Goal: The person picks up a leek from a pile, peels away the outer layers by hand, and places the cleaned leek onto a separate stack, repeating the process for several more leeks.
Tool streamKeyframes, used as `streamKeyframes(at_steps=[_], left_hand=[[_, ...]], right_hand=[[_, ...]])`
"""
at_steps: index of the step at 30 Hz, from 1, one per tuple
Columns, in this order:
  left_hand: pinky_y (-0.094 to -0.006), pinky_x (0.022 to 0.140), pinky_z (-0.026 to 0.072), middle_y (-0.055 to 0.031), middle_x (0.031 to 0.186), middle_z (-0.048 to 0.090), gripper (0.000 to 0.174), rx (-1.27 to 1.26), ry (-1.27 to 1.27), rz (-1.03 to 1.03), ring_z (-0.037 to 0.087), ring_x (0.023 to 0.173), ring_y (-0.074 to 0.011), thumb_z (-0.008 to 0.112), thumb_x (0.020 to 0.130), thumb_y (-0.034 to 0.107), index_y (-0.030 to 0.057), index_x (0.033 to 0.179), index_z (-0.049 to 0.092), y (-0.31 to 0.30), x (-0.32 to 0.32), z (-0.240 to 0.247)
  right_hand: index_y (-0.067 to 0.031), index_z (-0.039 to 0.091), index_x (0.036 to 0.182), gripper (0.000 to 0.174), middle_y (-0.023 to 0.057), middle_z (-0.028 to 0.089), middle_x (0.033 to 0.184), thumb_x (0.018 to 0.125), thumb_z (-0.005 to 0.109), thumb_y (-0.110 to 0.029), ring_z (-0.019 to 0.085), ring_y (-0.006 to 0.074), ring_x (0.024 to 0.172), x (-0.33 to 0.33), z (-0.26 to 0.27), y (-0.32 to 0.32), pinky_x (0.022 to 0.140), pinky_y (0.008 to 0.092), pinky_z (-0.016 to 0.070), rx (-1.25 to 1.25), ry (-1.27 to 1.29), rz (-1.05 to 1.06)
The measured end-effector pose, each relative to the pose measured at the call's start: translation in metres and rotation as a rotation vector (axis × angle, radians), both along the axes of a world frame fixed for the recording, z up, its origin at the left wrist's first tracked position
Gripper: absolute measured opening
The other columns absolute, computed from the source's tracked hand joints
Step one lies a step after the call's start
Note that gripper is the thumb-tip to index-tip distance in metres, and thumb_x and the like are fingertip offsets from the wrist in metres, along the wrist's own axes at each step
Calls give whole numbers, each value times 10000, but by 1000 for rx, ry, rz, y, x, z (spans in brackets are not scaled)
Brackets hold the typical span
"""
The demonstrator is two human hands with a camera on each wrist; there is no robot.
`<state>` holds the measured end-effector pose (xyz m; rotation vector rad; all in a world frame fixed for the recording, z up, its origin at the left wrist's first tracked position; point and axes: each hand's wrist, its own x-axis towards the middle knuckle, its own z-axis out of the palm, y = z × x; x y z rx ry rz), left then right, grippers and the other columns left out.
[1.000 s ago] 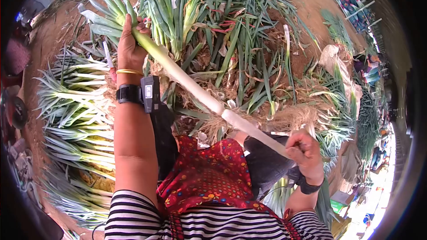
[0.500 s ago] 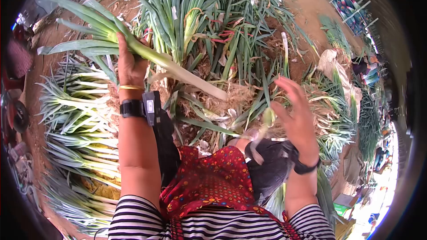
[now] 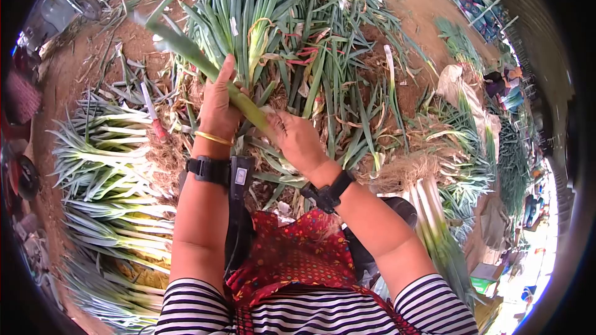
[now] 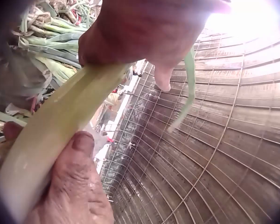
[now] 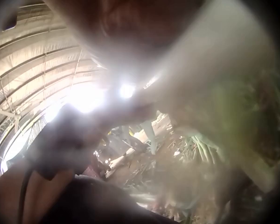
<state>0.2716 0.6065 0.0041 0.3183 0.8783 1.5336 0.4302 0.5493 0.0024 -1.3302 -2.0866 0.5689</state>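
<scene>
A long leek slants across in front of me, leaves up to the left. My left hand grips its green upper stalk, thumb laid along it. Just below, my right hand pinches the stalk and covers the part beyond. The left wrist view has the pale green stalk up close, between the left hand above and the right thumb pressing below. Blur and glare fill most of the right wrist view.
Rows of leeks lie at the left, near a red-handled knife. A large pile of leeks is ahead. On the right are a dry root heap and a bunch of white-stemmed leeks. A red patterned apron covers the lap.
The right hand drew a white outer layer off the leek's lower end and let it drop. It has since moved up and left to the stalk. The left hand has moved slightly right with the leek.
</scene>
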Motion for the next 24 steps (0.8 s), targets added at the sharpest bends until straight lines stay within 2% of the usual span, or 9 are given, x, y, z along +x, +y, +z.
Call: streamKeyframes(at_steps=[5,7,12,13,14,16,17,20,24], left_hand=[[-225,492,423,-20,781,507,411,-90,-268,-33,457,564,-90,687,770,385,121,1000,472,5,-4,-11],[-220,512,425,-49,766,517,449,33,-172,85,469,584,-102,630,798,445,92,1031,478,-3,4,7],[-226,533,435,-98,838,557,520,59,-262,-28,474,601,-125,545,825,520,75,1080,461,-5,1,8],[-232,532,439,-110,863,567,528,65,-287,-54,474,599,-132,529,830,530,74,1083,454,-1,-2,4],[-232,532,439,-110,863,567,528,62,-285,-60,474,599,-132,529,830,530,74,1083,454,3,-5,-1],[-240,501,418,-137,873,589,492,35,-215,125,471,579,-128,541,839,495,92,1088,409,9,-8,-2],[-223,454,398,-123,859,598,408,43,-256,97,456,529,-115,570,849,411,100,1049,400,13,-14,-7],[-199,444,383,-105,796,585,361,82,-295,93,429,489,-96,559,867,329,42,1051,443,25,-33,-23],[-177,396,362,-88,736,569,213,203,-234,9,423,447,-79,523,890,222,40,945,425,23,-50,-16]], right_hand=[[-36,555,878,250,166,597,702,904,447,-260,580,362,632,2,2,1,545,437,453,60,-132,-59],[-32,551,870,251,173,588,670,909,443,-254,579,358,617,1,-2,6,532,436,452,181,-83,-44],[-19,526,837,228,156,610,691,926,399,-185,607,298,593,13,-4,17,534,400,483,82,122,-256],[-40,513,808,221,114,625,705,929,398,-186,631,226,604,21,0,22,518,383,493,-198,505,-272],[-58,506,809,212,72,596,673,931,408,-201,590,176,540,21,-1,27,489,346,486,-573,1221,-412],[-72,492,814,191,48,537,643,934,408,-193,497,156,459,34,9,25,467,308,463,-720,1495,-572],[-74,512,854,187,12,474,613,941,396,-192,419,119,453,44,-3,23,474,280,442,-748,1576,-306],[-84,543,889,193,-5,447,604,940,410,-214,428,98,494,36,28,-13,487,249,413,-644,1441,-102],[-43,531,971,148,44,498,652,926,447,-156,495,111,540,47,73,-80,493,261,401,-180,411,139]])
